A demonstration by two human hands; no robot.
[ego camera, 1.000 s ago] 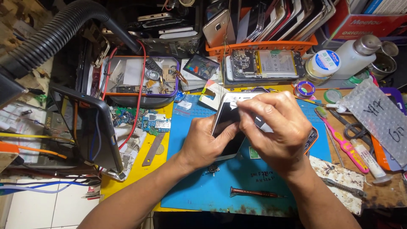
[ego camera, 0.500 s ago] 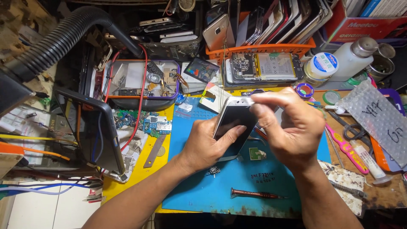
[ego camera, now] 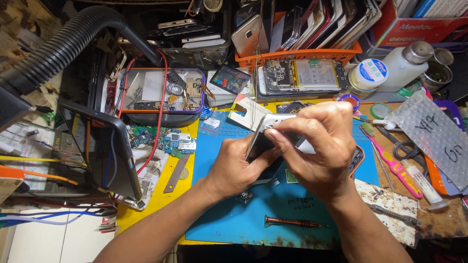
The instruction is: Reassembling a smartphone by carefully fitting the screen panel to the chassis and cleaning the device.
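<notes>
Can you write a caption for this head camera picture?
Both hands, left and right, grip a phone above a blue mat.

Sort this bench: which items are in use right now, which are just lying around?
In use:
left hand gripping the phone
right hand pinching the phone's top edge

Lying about:
screwdriver on the blue mat
pink toothbrush
scissors
white bottle
orange basket of phones
black hose

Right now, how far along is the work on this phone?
Looks done: small parts sit sorted in the tray, and the screwdriver lies set down on the blue mat. In hand: the left hand grips the phone from below while the right hand presses along its top edge. What is left cannot be told; the phone's face is hidden.
</notes>
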